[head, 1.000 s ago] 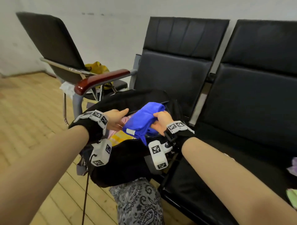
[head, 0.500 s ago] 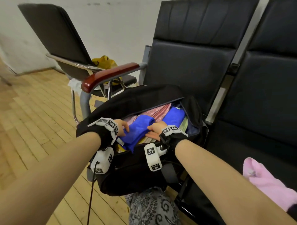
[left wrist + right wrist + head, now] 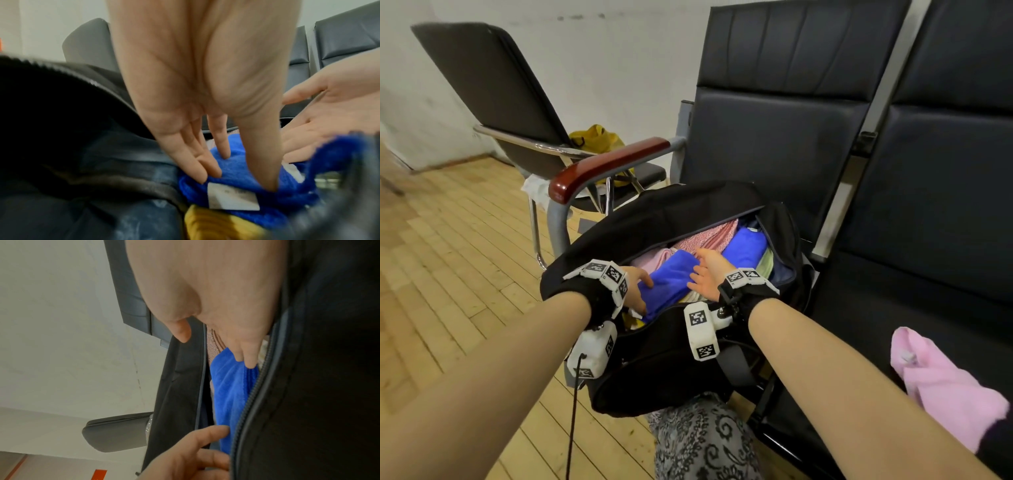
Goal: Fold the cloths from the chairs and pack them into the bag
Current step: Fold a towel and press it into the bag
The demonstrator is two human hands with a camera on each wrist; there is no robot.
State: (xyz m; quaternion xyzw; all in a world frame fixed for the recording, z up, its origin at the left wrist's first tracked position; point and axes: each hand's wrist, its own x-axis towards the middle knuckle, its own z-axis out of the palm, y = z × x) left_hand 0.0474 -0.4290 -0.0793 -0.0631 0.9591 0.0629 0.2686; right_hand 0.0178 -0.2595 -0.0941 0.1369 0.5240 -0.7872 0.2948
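Observation:
An open black bag (image 3: 654, 359) lies on the left seat of the black chair row. Pink cloths (image 3: 705, 236) and a blue cloth (image 3: 746, 246) are packed inside it. A folded blue cloth (image 3: 671, 281) with a white label (image 3: 232, 198) lies on top, near the bag's front end. My left hand (image 3: 640, 291) presses its near end with straight fingers (image 3: 205, 170) and thumb. My right hand (image 3: 702, 270) rests flat on its right side, fingers spread. A loose pink cloth (image 3: 941, 387) lies on the right seat.
A red-brown armrest (image 3: 606, 168) stands just left of the bag. Beyond it is a separate black chair (image 3: 493, 96) holding a yellow bag (image 3: 595, 140). A yellow cloth (image 3: 216, 224) shows under the blue one. Wooden floor (image 3: 448, 274) spreads to the left.
The blue cloth went from held above the bag down into it. Both hands have loosened from gripping it to pressing it flat.

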